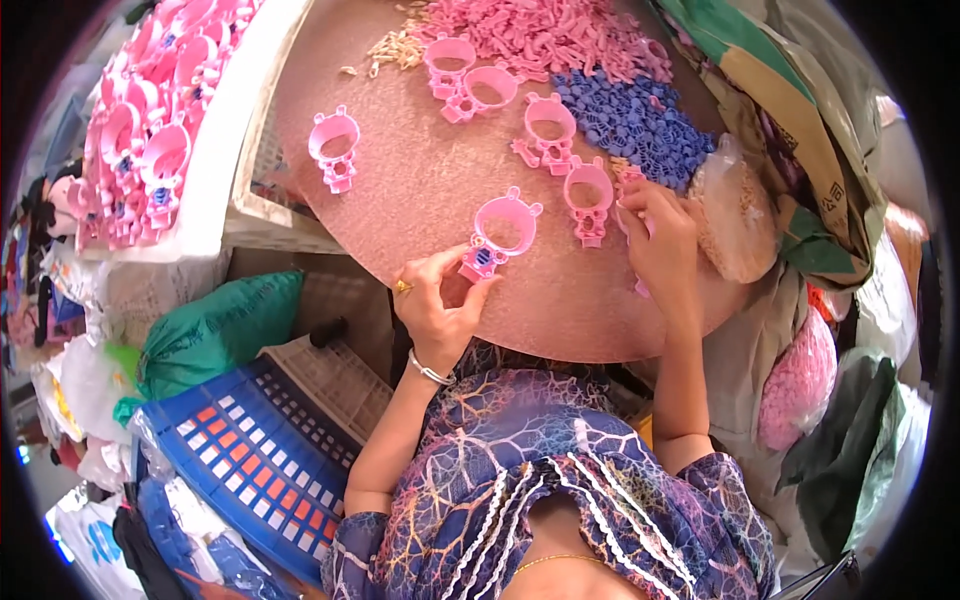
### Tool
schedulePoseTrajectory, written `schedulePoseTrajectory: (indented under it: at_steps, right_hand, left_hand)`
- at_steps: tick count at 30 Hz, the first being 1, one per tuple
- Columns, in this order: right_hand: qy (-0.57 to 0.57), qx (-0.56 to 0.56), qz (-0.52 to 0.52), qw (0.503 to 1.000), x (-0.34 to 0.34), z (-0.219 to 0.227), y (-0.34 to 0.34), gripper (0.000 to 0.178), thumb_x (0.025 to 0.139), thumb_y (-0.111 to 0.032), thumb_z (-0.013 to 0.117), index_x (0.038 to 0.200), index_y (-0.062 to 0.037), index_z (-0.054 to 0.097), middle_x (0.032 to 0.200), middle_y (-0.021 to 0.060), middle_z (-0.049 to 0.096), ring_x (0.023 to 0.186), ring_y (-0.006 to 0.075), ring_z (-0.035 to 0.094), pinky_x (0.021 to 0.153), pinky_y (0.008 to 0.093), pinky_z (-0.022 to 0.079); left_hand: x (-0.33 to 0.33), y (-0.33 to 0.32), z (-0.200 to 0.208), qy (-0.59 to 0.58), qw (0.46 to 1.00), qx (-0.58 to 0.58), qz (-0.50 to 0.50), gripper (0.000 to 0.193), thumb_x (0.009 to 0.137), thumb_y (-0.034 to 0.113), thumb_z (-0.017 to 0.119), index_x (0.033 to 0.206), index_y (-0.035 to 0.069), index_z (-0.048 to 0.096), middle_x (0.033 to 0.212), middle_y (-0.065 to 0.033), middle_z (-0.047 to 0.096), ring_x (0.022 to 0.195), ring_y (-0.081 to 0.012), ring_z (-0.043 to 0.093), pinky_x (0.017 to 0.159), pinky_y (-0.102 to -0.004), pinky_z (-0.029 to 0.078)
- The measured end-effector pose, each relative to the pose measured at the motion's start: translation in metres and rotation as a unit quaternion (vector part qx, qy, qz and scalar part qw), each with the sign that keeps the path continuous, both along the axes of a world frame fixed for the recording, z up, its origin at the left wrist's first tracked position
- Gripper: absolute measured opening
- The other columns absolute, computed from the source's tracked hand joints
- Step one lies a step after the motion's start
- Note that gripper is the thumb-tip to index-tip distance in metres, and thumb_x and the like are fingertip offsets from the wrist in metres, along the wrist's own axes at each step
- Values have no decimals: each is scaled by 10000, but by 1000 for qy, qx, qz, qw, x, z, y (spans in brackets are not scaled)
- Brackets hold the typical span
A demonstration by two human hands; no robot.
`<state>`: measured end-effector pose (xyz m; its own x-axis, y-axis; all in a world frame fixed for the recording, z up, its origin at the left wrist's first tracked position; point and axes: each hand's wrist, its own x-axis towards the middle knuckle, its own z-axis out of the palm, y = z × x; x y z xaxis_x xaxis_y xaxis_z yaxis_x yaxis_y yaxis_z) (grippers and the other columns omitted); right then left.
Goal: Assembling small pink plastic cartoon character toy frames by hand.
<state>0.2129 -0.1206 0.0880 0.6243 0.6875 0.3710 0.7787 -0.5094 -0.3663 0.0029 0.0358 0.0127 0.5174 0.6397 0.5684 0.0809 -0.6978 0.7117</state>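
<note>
My left hand point(440, 305) pinches a pink plastic ring-headed figure point(507, 224) by its lower body, near the front of the round table point(420, 190). The figure has an open ring with two small ears, and a dark blue striped piece sits on its body. My right hand point(660, 225) is at the table's right, its fingers bent together over some pink plastic; what they hold is hidden. Just left of it stands another ring-headed figure point(588, 190). A pile of small blue pieces point(640, 125) lies beyond that hand.
More ring-headed figures point(334, 140) stand about the table. Pink pieces point(540, 35) are heaped at the far side, beside cream pieces point(395, 48). A clear bag of cream pieces point(738, 215) rests at the right edge. At left are a white box of pink figures point(165, 160) and a blue basket point(235, 450).
</note>
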Motion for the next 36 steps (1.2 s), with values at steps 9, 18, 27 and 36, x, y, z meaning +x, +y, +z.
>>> schedulePoseTrajectory:
  at_steps: [9,18,27,36]
  right_hand:
    - [228,155,126,953,-68,-3,34,244,793,38,739,1021,-45,717,992,117,725,840,253,698,793,350,520]
    - [103,111,148,977,-71,-19,41,224,745,-49,818,956,-84,750,890,53,725,862,204,689,855,346,448]
    - [38,94,156,983,-73,-16,47,149,752,-168,808,884,-140,747,833,-9,689,806,179,626,882,375,371]
    - [2,44,183,982,-71,-11,47,190,768,-164,787,956,-154,761,870,-19,679,850,178,609,894,389,365]
  left_hand:
    - [-1,5,3,21,999,48,1,539,653,171,951,1103,80,667,942,-55,684,829,-190,638,758,-327,491]
    - [-2,3,3,26,999,38,-3,538,658,159,934,1117,96,659,962,-36,705,841,-197,656,808,-340,496]
    - [-2,5,-4,-5,998,53,-14,535,677,139,882,1157,94,650,1034,-13,734,849,-203,652,845,-376,461]
    - [-3,7,-6,-30,998,58,-24,537,664,134,889,1145,101,650,1030,1,733,834,-193,642,823,-366,462]
